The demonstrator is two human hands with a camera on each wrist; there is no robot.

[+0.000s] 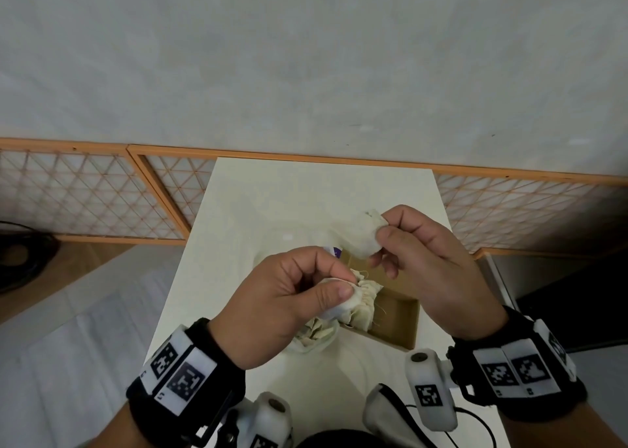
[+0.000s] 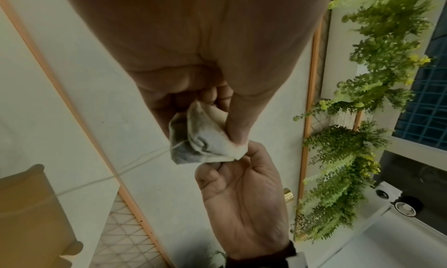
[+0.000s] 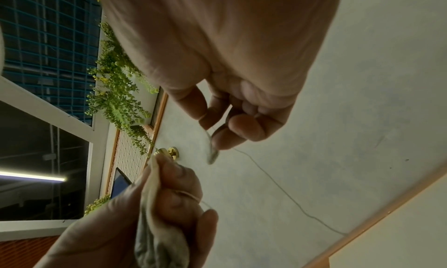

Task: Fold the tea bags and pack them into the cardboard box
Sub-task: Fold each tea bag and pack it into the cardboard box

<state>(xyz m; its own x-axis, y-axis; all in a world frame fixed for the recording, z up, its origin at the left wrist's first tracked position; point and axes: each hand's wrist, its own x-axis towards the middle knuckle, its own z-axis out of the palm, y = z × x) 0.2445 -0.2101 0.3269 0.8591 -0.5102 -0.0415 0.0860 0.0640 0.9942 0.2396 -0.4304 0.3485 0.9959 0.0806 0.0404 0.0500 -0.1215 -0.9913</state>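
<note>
Over the table [image 1: 306, 192], my left hand [image 1: 343, 288] pinches a crumpled whitish tea bag [image 1: 338, 308] between thumb and fingers. The left wrist view shows that tea bag [image 2: 200, 138] bunched, a thin string trailing left. Higher and to the right, my right hand [image 1: 380, 233] pinches a second pale tea bag [image 1: 358, 235], edge-on in the right wrist view [image 3: 212, 155]. Below both hands lies the open cardboard box [image 1: 397, 315] with several packed tea bags [image 1: 365, 298] at its left end.
A clear plastic bag of loose tea bags [image 1: 316, 337] lies left of the box, under my left hand. A purple-and-white item [image 1: 334, 250] peeks out behind it. An orange lattice screen [image 1: 85, 196] and a grey wall stand beyond the table; a black cable [image 1: 20, 254] lies far left.
</note>
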